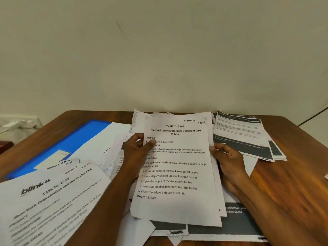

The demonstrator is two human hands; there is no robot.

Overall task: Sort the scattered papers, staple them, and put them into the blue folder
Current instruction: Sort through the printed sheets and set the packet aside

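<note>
A stack of printed sheets (179, 167), topped by a page headed "TASK ID: 3649", is lifted over the middle of the table. My left hand (136, 150) grips its left edge, thumb lying on the top page. My right hand (229, 157) holds the right edge, with its fingers curled round it. The blue folder (71, 144) lies flat at the left, partly covered by loose sheets. A pile of pages (49, 201) headed "blinkit" and "TASK ID: 2723" covers the near left. No stapler shows.
More printed pages with dark bands (246, 137) lie at the back right, and others (221, 226) lie under the held stack. Bare wooden table (292, 183) shows on the right. A pale wall stands behind; a white plug and cable (16, 125) sit far left.
</note>
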